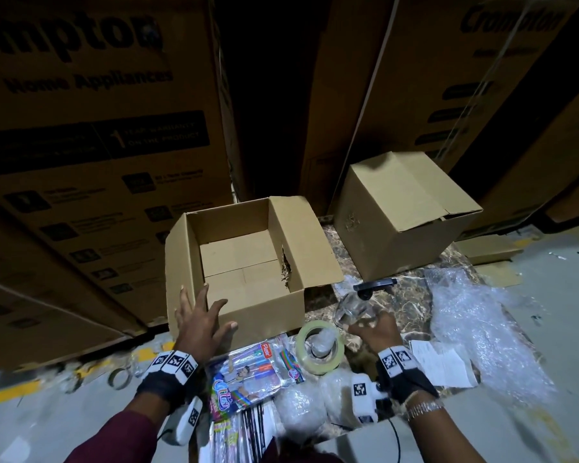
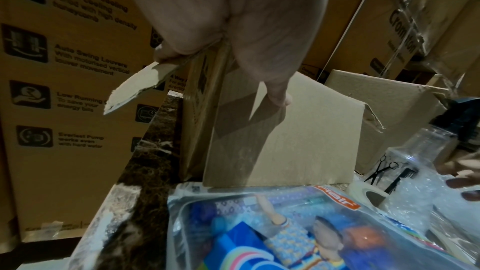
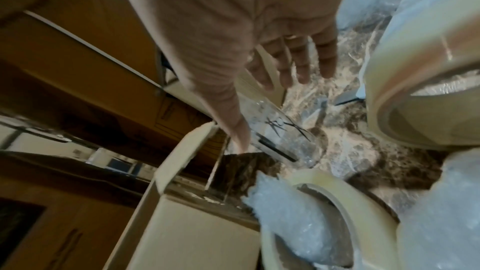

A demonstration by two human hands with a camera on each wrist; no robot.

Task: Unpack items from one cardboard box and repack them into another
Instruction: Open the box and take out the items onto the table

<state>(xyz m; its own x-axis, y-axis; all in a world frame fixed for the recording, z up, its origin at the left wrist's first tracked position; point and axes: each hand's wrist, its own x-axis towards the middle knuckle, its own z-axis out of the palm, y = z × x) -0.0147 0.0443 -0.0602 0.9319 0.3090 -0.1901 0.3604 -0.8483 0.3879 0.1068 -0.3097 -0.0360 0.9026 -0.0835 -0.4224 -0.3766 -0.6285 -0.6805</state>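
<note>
Repacking is in hand, by our reading: the open box (image 1: 248, 259) stands empty in front of us and unpacked goods lie on the table around it.

Left hand (image 1: 199, 324) at the box's near left corner, fingers spread and straight. The left wrist view shows the thumb lying on the box's front wall. It steadies the box and grasps nothing.

Right hand (image 1: 376, 330) curls round a clear spray bottle (image 1: 353, 307) with a black pump head, lifted just right of the box, beside the tape roll (image 1: 320, 345). Comb and scissors are printed on its side.

Next move, we judge: carry the bottle left over the box's right flap and set it on the box floor. The plastic is smooth and light, so a firm grip matters, and the torn right wall should be avoided.

A second box (image 1: 401, 215) sits to the back right, flaps partly folded.

The surface is a dark marbled table (image 1: 395, 305), crowded: bubble wrap (image 1: 475, 319), stationery packs (image 1: 248, 372), a paper slip (image 1: 442, 362). Tall printed appliance cartons (image 1: 91, 128) wall us in behind. The floor is grey with a yellow line. Light is dim.
</note>
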